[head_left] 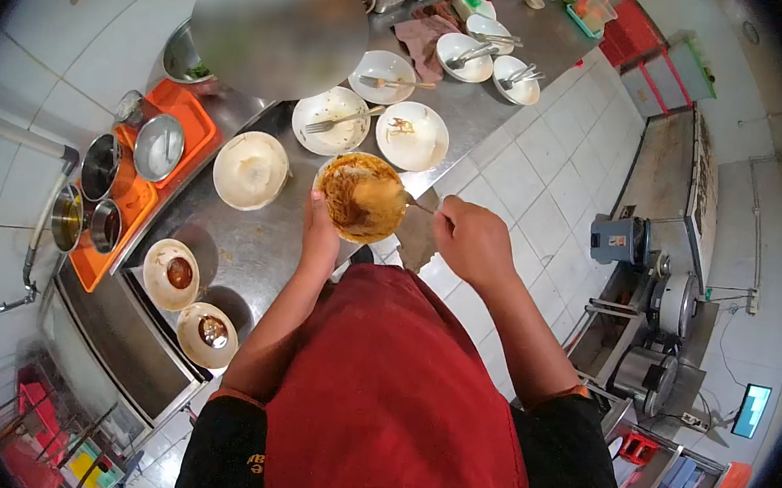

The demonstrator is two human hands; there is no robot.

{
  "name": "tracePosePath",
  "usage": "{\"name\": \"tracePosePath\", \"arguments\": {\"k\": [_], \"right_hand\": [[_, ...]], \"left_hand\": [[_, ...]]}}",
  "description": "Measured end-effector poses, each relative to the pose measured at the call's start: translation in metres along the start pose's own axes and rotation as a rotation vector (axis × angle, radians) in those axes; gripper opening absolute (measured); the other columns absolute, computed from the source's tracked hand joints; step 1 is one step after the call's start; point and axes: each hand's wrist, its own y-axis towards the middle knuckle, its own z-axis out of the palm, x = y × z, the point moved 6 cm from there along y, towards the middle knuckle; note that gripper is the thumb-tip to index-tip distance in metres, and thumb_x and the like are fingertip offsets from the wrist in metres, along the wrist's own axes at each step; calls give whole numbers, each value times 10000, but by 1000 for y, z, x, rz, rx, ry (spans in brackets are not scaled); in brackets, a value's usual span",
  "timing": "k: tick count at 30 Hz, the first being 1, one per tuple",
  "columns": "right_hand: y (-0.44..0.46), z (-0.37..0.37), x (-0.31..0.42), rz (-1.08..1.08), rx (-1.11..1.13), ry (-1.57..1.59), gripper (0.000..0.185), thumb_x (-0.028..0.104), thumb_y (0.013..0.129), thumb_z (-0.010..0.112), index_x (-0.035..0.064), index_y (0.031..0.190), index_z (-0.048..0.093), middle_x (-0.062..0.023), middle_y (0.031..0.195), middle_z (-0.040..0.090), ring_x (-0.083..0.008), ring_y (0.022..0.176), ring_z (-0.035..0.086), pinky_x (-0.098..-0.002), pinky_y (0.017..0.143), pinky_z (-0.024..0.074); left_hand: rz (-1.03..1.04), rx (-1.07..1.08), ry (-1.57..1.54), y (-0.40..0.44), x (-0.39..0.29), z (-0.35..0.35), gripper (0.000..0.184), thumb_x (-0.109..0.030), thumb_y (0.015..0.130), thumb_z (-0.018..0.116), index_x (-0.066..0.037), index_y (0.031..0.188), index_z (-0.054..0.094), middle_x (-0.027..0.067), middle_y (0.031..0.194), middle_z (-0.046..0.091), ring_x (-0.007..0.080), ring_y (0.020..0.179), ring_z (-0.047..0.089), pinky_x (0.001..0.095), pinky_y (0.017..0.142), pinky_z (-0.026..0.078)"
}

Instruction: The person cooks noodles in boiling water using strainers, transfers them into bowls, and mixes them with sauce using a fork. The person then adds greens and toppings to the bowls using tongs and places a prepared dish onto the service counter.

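Your left hand (320,238) holds a bowl (392,172) smeared inside with orange-brown food, in front of your red apron (397,384) and by the edge of the metal tabletop (270,241). The left thumb lies at the rim, on the bowl's left side; the other fingers are mostly hidden, so you cannot tell how they are spread. Your right hand (477,242) pinches the handle of a metal utensil (420,204) between curled fingers. Its far end sits in the bowl, where motion blur covers the food, and you cannot tell whether it is a spoon or a fork.

Just beyond the bowl stand a white dish (306,106) with a fork (344,120) lying across it and a white bowl (422,154) with brown streaks inside. A pale bowl (250,170) is to the left of these. Nearer to you on the left, two cream bowls stand close together, an upper bowl (159,253) and a lower bowl (189,343), each with dark sauce at the bottom. Past them, an orange tray (91,269) carries several metal bowls (159,148).
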Motion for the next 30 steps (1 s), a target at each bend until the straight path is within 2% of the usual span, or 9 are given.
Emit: {"name": "tracePosePath", "arguments": {"k": [3, 6, 9, 11, 16, 20, 23, 28, 30], "right_hand": [[0, -17, 10, -38, -12, -146, 164, 193, 887, 583, 51, 806, 573, -160, 732, 634, -350, 682, 630, -476, 612, 485], [9, -29, -10, 171, 63, -231, 201, 250, 881, 575, 58, 855, 627, -171, 768, 657, -358, 728, 650, -477, 654, 510], [15, 40, -58, -55, 161, 88, 249, 273, 832, 569, 60, 890, 686, -175, 853, 703, -397, 805, 679, -502, 701, 538], [9, 54, -76, 153, 329, 337, 266, 310, 785, 627, 105, 928, 717, -168, 871, 703, -363, 822, 673, -486, 715, 528], [-38, 48, -110, 392, 114, 252, 258, 261, 769, 619, 42, 848, 732, -197, 872, 707, -387, 832, 682, -480, 745, 544], [-86, 6, -119, 500, 0, 182, 219, 225, 739, 680, 22, 812, 720, -185, 801, 707, -376, 803, 699, -468, 681, 554], [-114, -8, -127, 541, -161, 90, 188, 206, 730, 691, 42, 816, 726, -178, 814, 712, -375, 801, 700, -464, 679, 558], [-132, 9, -141, 590, -92, 213, 183, 189, 771, 645, 57, 875, 719, -192, 873, 707, -369, 830, 688, -475, 711, 548], [-128, 17, -167, 571, -308, 410, 194, 215, 776, 630, 64, 873, 705, -190, 862, 692, -374, 830, 672, -478, 743, 527]], "left_hand": [[120, 49, 55, 4, -9, 10, 621, -474, 1069, 243, 12, 1432, 380, 167, 1439, 448, 251, 1314, 461, 367, 1101, 364], [12, 92, -87, 3, -1, 29, 617, -490, 1064, 267, -19, 1446, 381, 124, 1463, 440, 227, 1356, 412, 380, 1135, 315], [-29, 252, -71, -8, -5, 62, 535, -433, 1074, 290, -41, 1421, 406, 103, 1437, 473, 233, 1299, 485, 397, 1082, 404], [-113, 368, -63, -18, -4, 90, 473, -369, 1081, 314, -61, 1432, 395, 105, 1421, 490, 254, 1283, 511, 432, 1043, 463], [-235, 531, -67, -13, 45, 117, 749, -656, 992, 268, -102, 1491, 353, 138, 1484, 437, 301, 1360, 438, 466, 1102, 403], [-325, 805, -10, -5, 68, 155, 780, -673, 983, 263, -92, 1498, 336, 136, 1494, 427, 313, 1365, 433, 455, 1108, 398], [-365, 859, 50, -21, 64, 181, 802, -686, 978, 252, -83, 1501, 327, 134, 1489, 434, 312, 1354, 446, 439, 1105, 399], [-361, 853, 206, -38, 79, 201, 781, -660, 994, 240, -72, 1503, 314, 147, 1491, 422, 316, 1338, 461, 433, 1084, 419], [-369, 875, 170, -27, 90, 206, 749, -632, 1008, 243, -72, 1500, 313, 144, 1501, 404, 315, 1329, 468, 444, 1061, 446]]}}
